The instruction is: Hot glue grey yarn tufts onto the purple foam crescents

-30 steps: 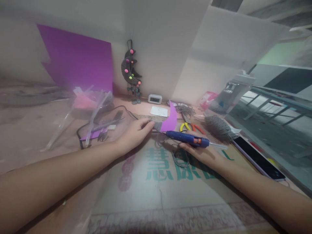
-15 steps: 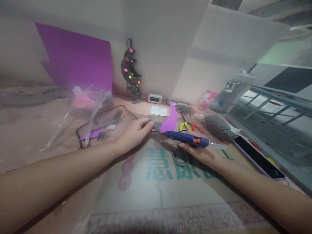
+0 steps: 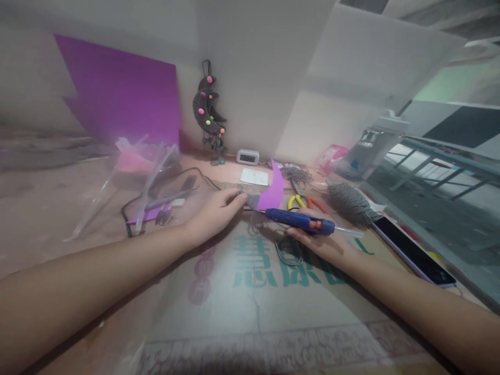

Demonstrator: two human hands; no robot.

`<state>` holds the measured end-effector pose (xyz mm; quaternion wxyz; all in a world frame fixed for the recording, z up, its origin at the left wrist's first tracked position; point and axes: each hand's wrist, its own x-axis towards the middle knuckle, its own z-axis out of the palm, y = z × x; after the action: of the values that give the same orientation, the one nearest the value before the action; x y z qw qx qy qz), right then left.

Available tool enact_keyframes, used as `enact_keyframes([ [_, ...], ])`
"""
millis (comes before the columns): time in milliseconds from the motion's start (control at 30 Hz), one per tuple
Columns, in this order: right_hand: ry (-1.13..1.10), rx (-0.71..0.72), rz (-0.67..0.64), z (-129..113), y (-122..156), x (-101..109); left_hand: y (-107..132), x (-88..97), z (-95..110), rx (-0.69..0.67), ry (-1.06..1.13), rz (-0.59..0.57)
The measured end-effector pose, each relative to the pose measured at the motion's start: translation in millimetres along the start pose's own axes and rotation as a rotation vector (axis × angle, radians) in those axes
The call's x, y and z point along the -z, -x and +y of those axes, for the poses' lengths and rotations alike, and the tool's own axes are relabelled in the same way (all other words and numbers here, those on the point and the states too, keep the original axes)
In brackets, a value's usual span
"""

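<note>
My left hand pinches one end of a purple paper crescent, where grey yarn covers the tip. The crescent's bare purple part curves up to a point on the right. In my right hand is a blue glue gun, with a clear glue stick jutting from its back. Its nozzle touches or nearly touches the lower edge of the yarn-covered end; I cannot tell which. Behind, a grey moon ornament with coloured dots leans against the wall.
Pliers and a grey yarn ball lie beyond my right hand, near a phone and a water jug. A small clock stands by the wall. Plastic-wrapped glue sticks and a purple sheet are at left.
Almost nothing differs. Both hands, the crescent and the glue gun keep nearly the same places; the view has shifted very slightly.
</note>
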<state>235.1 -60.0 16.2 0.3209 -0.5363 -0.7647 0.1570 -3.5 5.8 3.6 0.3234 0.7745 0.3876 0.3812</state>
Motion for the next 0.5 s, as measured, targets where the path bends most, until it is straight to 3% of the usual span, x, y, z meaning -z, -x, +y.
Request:
enact_keyframes([
  [500, 0.017, -0.020, 0.001, -1.3, -0.4, 0.9, 0.8, 0.7, 0.3, 0.006, 0.015, -0.011],
])
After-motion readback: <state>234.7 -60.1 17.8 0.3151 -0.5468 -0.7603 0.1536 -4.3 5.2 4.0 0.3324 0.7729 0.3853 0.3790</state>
